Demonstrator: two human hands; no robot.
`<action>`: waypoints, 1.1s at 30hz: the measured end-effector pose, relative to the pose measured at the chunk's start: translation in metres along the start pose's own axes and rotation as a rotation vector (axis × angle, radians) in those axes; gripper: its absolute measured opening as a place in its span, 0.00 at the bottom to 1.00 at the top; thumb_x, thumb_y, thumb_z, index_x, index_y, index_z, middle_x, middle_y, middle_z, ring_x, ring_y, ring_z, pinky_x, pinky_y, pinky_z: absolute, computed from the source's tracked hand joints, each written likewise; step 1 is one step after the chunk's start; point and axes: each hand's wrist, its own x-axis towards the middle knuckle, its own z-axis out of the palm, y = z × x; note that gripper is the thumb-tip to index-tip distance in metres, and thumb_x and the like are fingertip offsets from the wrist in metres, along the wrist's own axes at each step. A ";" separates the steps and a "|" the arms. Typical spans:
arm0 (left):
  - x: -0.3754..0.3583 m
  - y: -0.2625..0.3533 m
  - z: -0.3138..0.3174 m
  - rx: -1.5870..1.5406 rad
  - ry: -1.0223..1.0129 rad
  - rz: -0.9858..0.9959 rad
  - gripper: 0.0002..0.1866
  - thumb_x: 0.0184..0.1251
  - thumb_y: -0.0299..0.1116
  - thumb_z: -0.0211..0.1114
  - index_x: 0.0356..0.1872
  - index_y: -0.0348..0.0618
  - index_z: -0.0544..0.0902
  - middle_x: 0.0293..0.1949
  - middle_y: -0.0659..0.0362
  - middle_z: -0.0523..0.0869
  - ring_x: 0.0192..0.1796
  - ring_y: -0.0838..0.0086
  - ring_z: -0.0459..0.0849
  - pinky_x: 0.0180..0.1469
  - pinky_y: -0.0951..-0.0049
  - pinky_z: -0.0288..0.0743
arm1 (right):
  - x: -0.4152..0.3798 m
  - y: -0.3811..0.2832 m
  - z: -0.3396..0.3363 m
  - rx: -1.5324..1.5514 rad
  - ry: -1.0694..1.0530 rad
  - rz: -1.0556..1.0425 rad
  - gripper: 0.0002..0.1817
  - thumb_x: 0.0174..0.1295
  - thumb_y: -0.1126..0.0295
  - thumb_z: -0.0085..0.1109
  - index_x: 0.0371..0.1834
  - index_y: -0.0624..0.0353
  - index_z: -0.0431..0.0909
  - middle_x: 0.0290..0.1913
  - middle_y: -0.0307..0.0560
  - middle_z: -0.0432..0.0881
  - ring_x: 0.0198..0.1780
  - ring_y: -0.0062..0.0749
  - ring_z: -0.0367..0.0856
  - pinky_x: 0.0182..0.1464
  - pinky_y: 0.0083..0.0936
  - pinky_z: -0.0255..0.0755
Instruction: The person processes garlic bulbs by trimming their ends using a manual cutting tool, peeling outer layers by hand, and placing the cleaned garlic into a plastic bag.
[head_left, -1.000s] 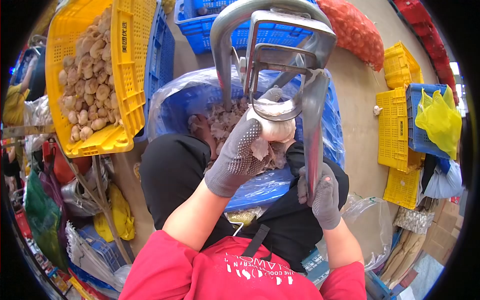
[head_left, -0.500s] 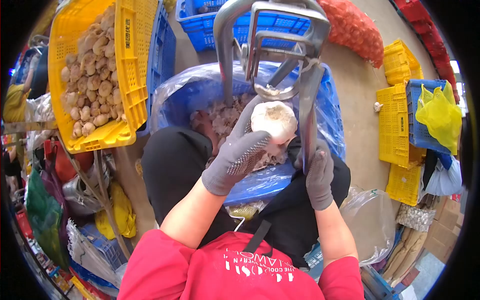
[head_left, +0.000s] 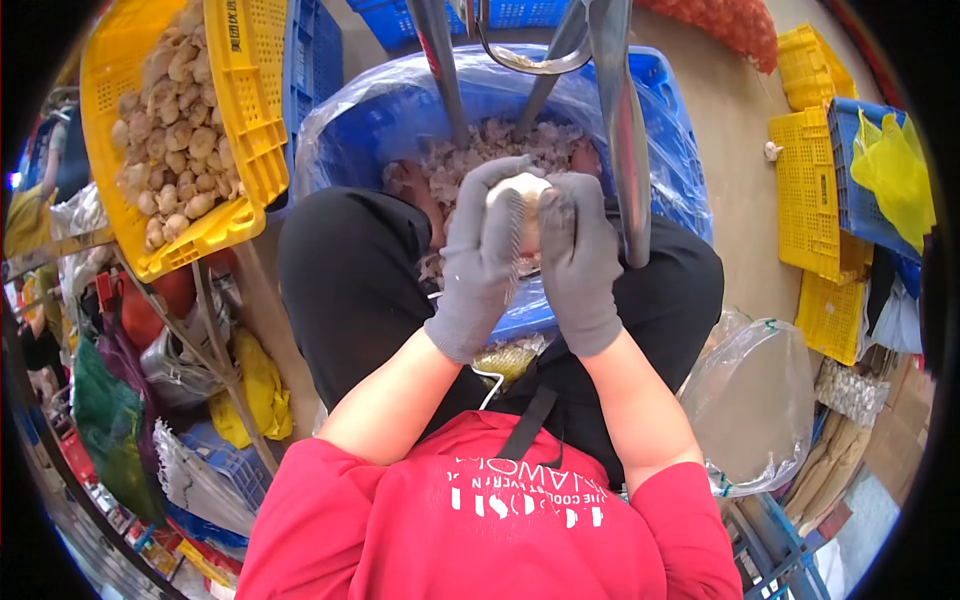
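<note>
Between my two gloved hands is a white garlic bulb [head_left: 527, 190], mostly covered by the fingers. My left hand [head_left: 484, 240] wraps round its left side and my right hand [head_left: 578, 245] closes on its right, thumbs at the front. Both wear grey knitted gloves. Just right of my right hand stands the handle of a metal cutter frame [head_left: 625, 150], its curved blade [head_left: 540, 66] beyond the hands. Below lie peeled skins [head_left: 470, 150] in a plastic-lined blue crate [head_left: 345, 150].
At left a tilted yellow crate [head_left: 250, 110] holds many garlic bulbs [head_left: 180, 130]. Yellow crates [head_left: 805, 200] and a blue crate [head_left: 855, 190] with a yellow bag stand at right. A red mesh sack [head_left: 725, 25] lies at the far edge. One loose bulb [head_left: 772, 151] rests on the floor.
My right hand has left the metal handle and come to the bulb, which both hands now enclose. My left hand has moved slightly nearer, and the head view has shifted.
</note>
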 end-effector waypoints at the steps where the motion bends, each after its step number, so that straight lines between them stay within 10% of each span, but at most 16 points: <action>1: 0.000 -0.003 -0.001 0.210 0.036 0.084 0.13 0.76 0.29 0.47 0.52 0.31 0.73 0.55 0.48 0.75 0.53 0.67 0.79 0.55 0.71 0.75 | -0.004 0.005 0.005 0.045 0.013 0.037 0.09 0.73 0.69 0.45 0.42 0.64 0.72 0.37 0.47 0.78 0.37 0.32 0.77 0.45 0.26 0.71; 4: -0.002 -0.011 0.005 -0.237 0.124 -0.092 0.17 0.79 0.37 0.42 0.52 0.34 0.74 0.51 0.51 0.77 0.52 0.71 0.78 0.55 0.71 0.75 | -0.002 0.012 0.007 0.057 -0.004 0.206 0.07 0.73 0.71 0.45 0.42 0.64 0.72 0.37 0.46 0.78 0.38 0.28 0.75 0.46 0.24 0.71; 10: 0.007 -0.020 0.003 -0.011 0.205 0.010 0.18 0.80 0.40 0.42 0.53 0.38 0.74 0.47 0.56 0.78 0.48 0.74 0.78 0.54 0.74 0.72 | 0.011 -0.002 -0.006 0.293 -0.166 0.310 0.13 0.66 0.66 0.54 0.49 0.60 0.73 0.38 0.43 0.79 0.37 0.26 0.80 0.37 0.24 0.76; 12: 0.005 -0.020 0.003 -0.148 0.158 -0.042 0.16 0.79 0.37 0.44 0.54 0.38 0.74 0.47 0.56 0.77 0.48 0.75 0.77 0.54 0.75 0.71 | 0.023 -0.008 -0.016 0.538 -0.440 0.840 0.14 0.69 0.69 0.49 0.55 0.61 0.69 0.43 0.44 0.76 0.39 0.23 0.78 0.39 0.19 0.75; 18: 0.000 -0.029 0.013 -0.102 0.202 -0.047 0.15 0.79 0.37 0.45 0.55 0.38 0.72 0.48 0.57 0.77 0.49 0.75 0.76 0.55 0.75 0.70 | 0.007 0.017 0.003 0.911 -0.292 0.821 0.18 0.63 0.72 0.52 0.56 0.62 0.67 0.45 0.46 0.75 0.34 0.21 0.79 0.27 0.17 0.77; 28: 0.009 -0.021 0.010 -0.317 0.192 -0.224 0.18 0.80 0.41 0.42 0.60 0.41 0.67 0.52 0.55 0.75 0.51 0.73 0.78 0.55 0.73 0.75 | 0.013 0.013 0.000 0.829 -0.271 0.830 0.15 0.66 0.74 0.49 0.55 0.61 0.68 0.46 0.44 0.74 0.37 0.22 0.79 0.35 0.19 0.76; 33: 0.004 -0.032 0.012 -0.029 0.091 -0.082 0.19 0.75 0.38 0.51 0.61 0.40 0.66 0.53 0.54 0.75 0.51 0.74 0.78 0.55 0.74 0.74 | 0.012 0.030 0.007 0.527 -0.227 0.373 0.12 0.65 0.74 0.48 0.50 0.64 0.71 0.43 0.44 0.76 0.34 0.19 0.78 0.35 0.17 0.76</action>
